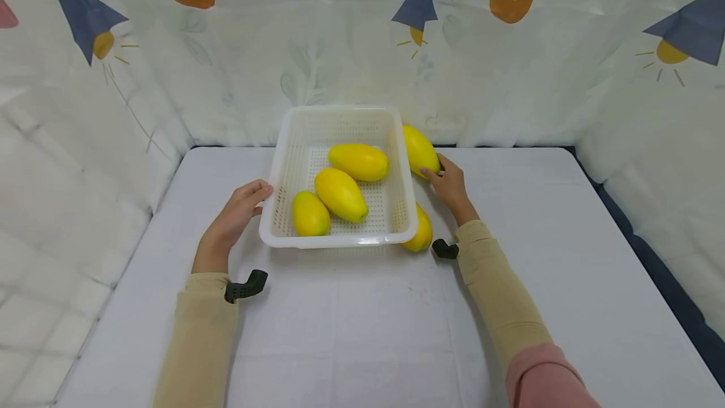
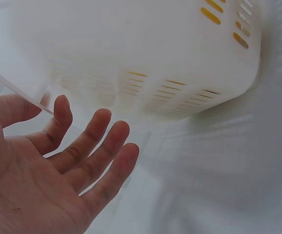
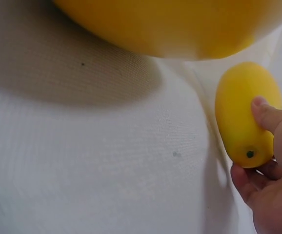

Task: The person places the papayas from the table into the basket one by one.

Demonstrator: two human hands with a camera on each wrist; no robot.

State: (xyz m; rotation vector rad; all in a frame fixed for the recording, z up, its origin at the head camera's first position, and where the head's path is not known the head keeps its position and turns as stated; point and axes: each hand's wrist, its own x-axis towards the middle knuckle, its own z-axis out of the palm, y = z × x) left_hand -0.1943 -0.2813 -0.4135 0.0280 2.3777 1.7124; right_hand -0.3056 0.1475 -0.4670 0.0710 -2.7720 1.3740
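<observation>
A white plastic basket (image 1: 340, 241) with slotted walls stands on the table and holds three yellow mangoes, one at the back (image 1: 359, 162), one in the middle (image 1: 341, 194) and one at the front left (image 1: 311, 214). My left hand (image 1: 236, 219) pinches its left rim between thumb and index finger; the other fingers (image 2: 109, 178) spread loosely below the rim. To the basket's right, my right hand (image 1: 451, 186) grips another mango (image 3: 246, 114), thumb on its side and fingers under its end. Nearer to me, one more mango (image 1: 421, 232) lies partly hidden by the basket's right rim.
A white cloth covers the table (image 1: 351, 332). Behind it hangs a pale printed curtain (image 1: 351, 49), with more curtain at both sides. Black wrist mounts (image 1: 247, 286) sit on both sleeves. In the right wrist view, the near mango (image 3: 180, 29) fills the top edge.
</observation>
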